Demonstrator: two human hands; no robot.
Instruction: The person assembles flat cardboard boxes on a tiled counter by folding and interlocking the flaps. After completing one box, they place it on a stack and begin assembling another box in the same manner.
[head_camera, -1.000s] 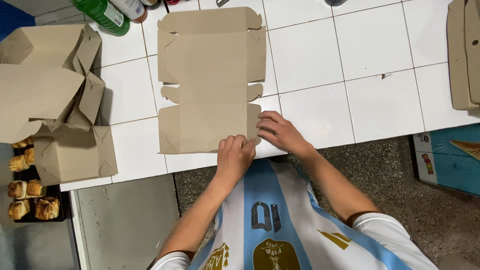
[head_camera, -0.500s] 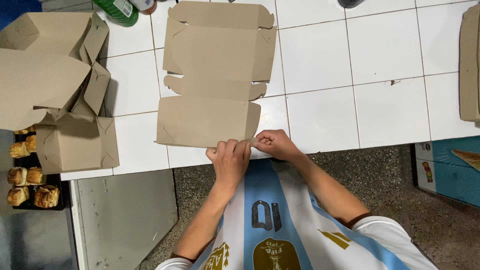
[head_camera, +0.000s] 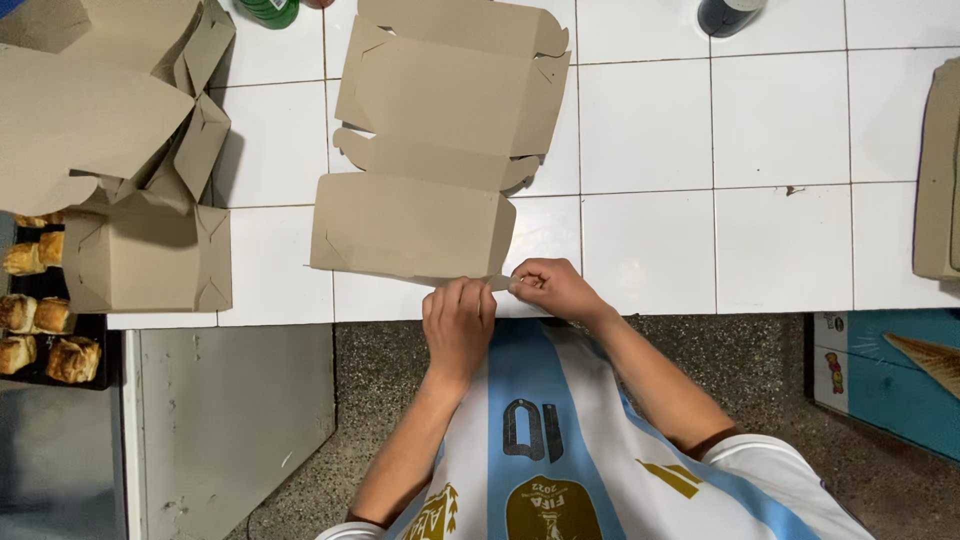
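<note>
Cardboard box blank (head_camera: 420, 190) | near edge pinched by left hand (head_camera: 458, 322), right hand (head_camera: 552, 288)

White square tiles with thin dark grout lines cover the worktop (head_camera: 780, 130), evenly lit. Below its near edge lies a speckled grey stone floor (head_camera: 760, 370). At the near left, a plain grey cabinet panel (head_camera: 230, 420) stands under the worktop.

White tiled counter (head_camera: 780, 240) bears flat cardboard box blank (head_camera: 430, 150), perhaps bottles.
</note>
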